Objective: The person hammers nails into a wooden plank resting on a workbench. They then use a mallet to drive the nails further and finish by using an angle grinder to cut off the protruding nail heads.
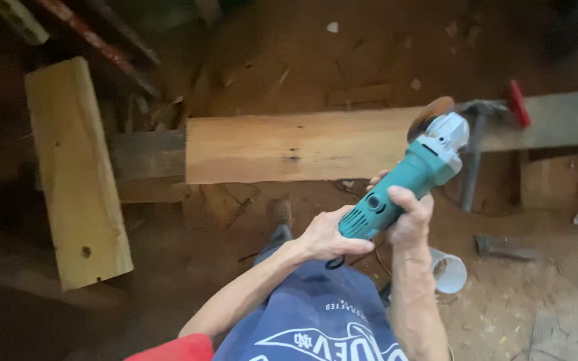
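Both hands grip 1 teal angle grinder [403, 184], held in the air just over the near edge of the long reddish plank [302, 146]. The left hand [326, 235] wraps the tail end of its body, fingers closed around it; the right hand [409, 217] clamps the middle, thumb over the top. The sanding disc [429, 113] tilts above the plank's right part, though I cannot tell whether it touches the wood. Right of the plank a hammer [476, 150] with a red piece lies across a grey board [563, 120]. Left of the plank, 1 pale board [75, 174] lies at an angle. Nearer than the plank, a white cup [449, 271] sits on the dusty floor, with open ground around it
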